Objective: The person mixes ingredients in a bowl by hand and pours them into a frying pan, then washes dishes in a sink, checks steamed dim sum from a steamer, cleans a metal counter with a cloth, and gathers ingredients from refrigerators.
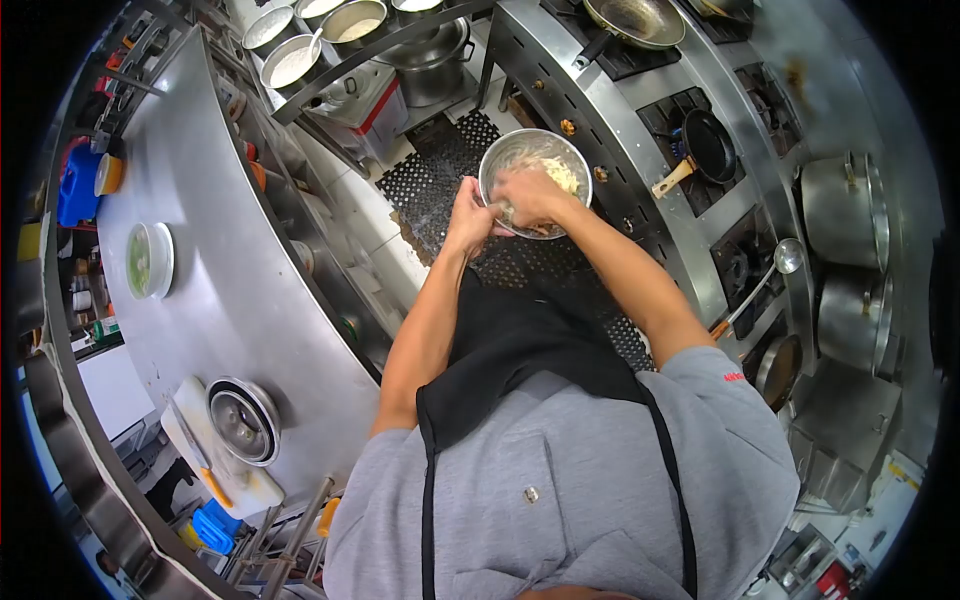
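Nearest to the camera are the grey shirt and the black apron of the person, and from the short sleeves both bare arms reach forward. At their end is the metal bowl, held in the air in front of the body, above the dark perforated mat of the floor. The left hand is at the near left side of the bowl; its fingers are closed on the rim and hold it. The right hand is inside the bowl, with the fingers bent downward and blurred (I cannot tell how far they are open, or if they have hold of something). Beside this hand, a pale yellow food lies against the far right part of the inner wall.

On the left side stands a long steel table. On its nearer part there is a white cutting board with an orange-handled knife on it, and just beside are nested round bowls. Farther along the table is a round white dish with something green inside.

On the right side is the stove. A ladle lies across it, and farther on, a black pan with a wooden handle sits on a burner. Farthest, at the upper left, several round metal containers hold a white content.
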A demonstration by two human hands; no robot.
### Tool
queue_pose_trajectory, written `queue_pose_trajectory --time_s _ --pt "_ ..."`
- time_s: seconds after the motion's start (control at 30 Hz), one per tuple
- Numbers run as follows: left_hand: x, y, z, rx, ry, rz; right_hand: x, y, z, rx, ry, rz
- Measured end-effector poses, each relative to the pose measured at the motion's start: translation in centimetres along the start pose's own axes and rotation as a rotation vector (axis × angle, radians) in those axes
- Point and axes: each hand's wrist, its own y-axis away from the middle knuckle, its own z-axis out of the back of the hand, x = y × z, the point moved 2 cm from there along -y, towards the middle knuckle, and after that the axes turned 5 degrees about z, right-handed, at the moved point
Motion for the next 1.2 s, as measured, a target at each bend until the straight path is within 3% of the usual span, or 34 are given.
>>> queue_pose_trajectory --time_s 0.03,0.1,0.17,0.23,0.27,0.3,0.37,0.4,0.43,0.5,0.53,0.57,0.63,0.67,0.77,0.83,0.9,0.93,0.97,1.03,1.07,1.2 --pt "-0.1 -0.2 0.4 -0.002 -0.002 -0.002 -0.8 -0.4 -0.3 -0.003 0.000 0.002" --pt "0.6 -0.2 1.4 -0.056 -0.012 0.083 -2.3 -0.1 -2.2 0.280 0.027 0.194" --pt "1.3 -0.4 1.9 -0.086 0.017 0.059 -2.5 1.8 0.6 0.283 0.074 0.231" --pt "1.4 0.2 1.8 -0.160 0.098 -0.010 -3.8 2.4 1.1 -0.200 -0.140 0.083" --pt "1.4 0.3 1.5 -0.164 0.100 -0.012 -3.8 2.2 -0.2 -0.354 -0.105 0.031" --pt "1.1 0.6 0.9 -0.167 0.119 -0.032 -3.0 1.9 -0.8 -0.355 -0.106 0.035" --pt "1.2 1.3 -0.5 -0.161 0.142 -0.072 -1.1 1.0 -1.7 -0.414 -0.170 -0.512" --pt "1.8 1.4 -1.3 -0.159 0.137 -0.083 -0.5 0.4 -1.9 -0.376 -0.257 -0.665" --pt "2.3 1.4 -1.8 -0.157 0.132 -0.092 -1.4 -0.2 -3.2 -0.375 -0.260 -0.667" --pt "3.0 1.1 -1.6 -0.171 0.062 -0.059 -3.4 -1.5 -6.7 -0.549 -1.409 -0.675" --pt "3.3 0.7 -1.2 -0.166 0.033 -0.036 -2.9 -0.6 -4.7 -0.560 -1.646 -0.717" --pt "3.6 0.4 -0.7 -0.165 0.008 -0.014 -3.2 -0.2 -3.8 -0.555 -1.644 -0.716" --pt "4.1 0.0 -0.1 -0.171 0.010 0.033 -3.9 1.0 -1.8 -0.432 -1.371 -0.511" --pt "4.2 -0.3 0.0 -0.176 0.038 0.039 -3.7 1.7 -0.6 -0.365 -1.391 -0.430" --pt "3.7 -0.6 -0.8 -0.156 0.065 0.033 -4.0 3.5 1.8 -0.355 -1.244 -0.517" --pt "2.7 -0.3 -1.8 -0.116 0.093 0.016 -6.4 2.5 -3.7 -0.442 -1.148 -0.472" --pt "2.9 -0.3 -3.2 -0.045 0.046 -0.039 -6.7 1.0 -7.3 -0.608 -1.322 -0.729" --pt "3.2 -0.6 -3.4 -0.045 -0.007 -0.015 -5.4 0.9 -5.8 -0.610 -1.631 -0.741" --pt "3.5 -0.7 -3.3 -0.039 -0.011 -0.012 -5.0 1.4 -5.0 -0.617 -1.634 -0.746" --pt "4.2 -1.7 -2.2 -0.082 0.039 0.079 -4.8 1.5 -3.1 -0.553 -1.567 -0.550" --pt "4.3 -2.3 -1.7 -0.097 -0.027 0.092 -5.0 2.2 -1.9 -0.449 -1.062 -0.610" --pt "4.2 -3.0 -0.6 -0.135 0.027 0.082 -5.9 4.4 0.9 -0.306 -1.056 -0.553"
